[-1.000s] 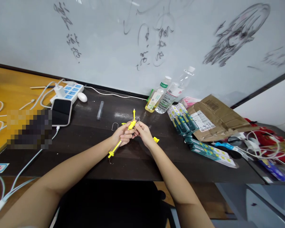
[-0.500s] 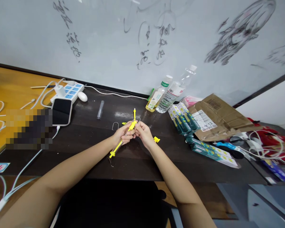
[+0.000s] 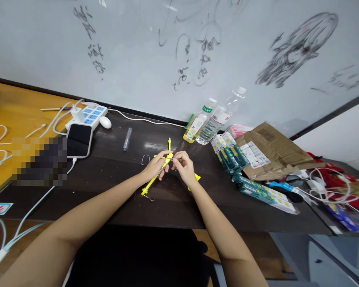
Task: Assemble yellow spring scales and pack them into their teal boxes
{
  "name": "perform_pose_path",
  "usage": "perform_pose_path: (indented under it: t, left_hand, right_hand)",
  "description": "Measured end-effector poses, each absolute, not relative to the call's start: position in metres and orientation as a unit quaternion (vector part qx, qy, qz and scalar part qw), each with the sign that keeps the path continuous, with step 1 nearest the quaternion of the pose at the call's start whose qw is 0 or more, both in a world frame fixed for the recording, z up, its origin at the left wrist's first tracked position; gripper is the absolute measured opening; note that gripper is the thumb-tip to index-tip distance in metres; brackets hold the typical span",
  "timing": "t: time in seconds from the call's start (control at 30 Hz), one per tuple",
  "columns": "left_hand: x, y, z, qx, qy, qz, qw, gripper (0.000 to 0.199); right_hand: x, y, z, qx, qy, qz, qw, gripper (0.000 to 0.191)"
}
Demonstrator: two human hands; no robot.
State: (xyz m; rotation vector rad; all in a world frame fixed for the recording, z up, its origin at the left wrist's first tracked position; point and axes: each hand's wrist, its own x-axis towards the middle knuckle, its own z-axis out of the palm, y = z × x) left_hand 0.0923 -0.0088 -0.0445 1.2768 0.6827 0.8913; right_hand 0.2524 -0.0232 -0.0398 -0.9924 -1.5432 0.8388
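Note:
My left hand (image 3: 156,165) is closed around a long yellow plastic piece (image 3: 150,185), which slants down to the left and ends in a thin metal hook (image 3: 149,198). My right hand (image 3: 184,167) pinches a thin metal wire at the upper end of that piece. Just behind my hands, another yellow part (image 3: 169,144) lies on the dark table. A bent metal wire loop (image 3: 145,160) rests left of them. Beside my right wrist is a yellow piece (image 3: 197,177), partly covered by the wrist.
A clear tube (image 3: 127,139), a phone (image 3: 79,140) and a power strip (image 3: 94,115) are at the left. Two bottles (image 3: 196,126) stand at the back. Packaged boxes (image 3: 263,190), a cardboard package (image 3: 269,147) and tangled cables (image 3: 332,185) occupy the right.
The yellow piece in my left hand has turned, and its lower hook now points right. My right hand has shifted slightly right, its fingers now on the wire. The view has moved slightly.

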Motion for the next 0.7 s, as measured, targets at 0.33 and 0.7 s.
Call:
perform_pose_path:
  t: [0.33, 0.7]
  left_hand:
    - [0.0978, -0.0129, -0.0478, 0.566, 0.305, 0.373, 0.669, 0.048]
    - [0.0975, -0.0131, -0.0484, 0.523, 0.303, 0.361, 0.71, 0.06]
  right_hand:
    - [0.256, -0.0169, -0.0442, -0.418, -0.575, 0.448, 0.542, 0.034]
    - [0.2526, -0.0137, -0.0458, -0.387, -0.53, 0.523, 0.544, 0.043]
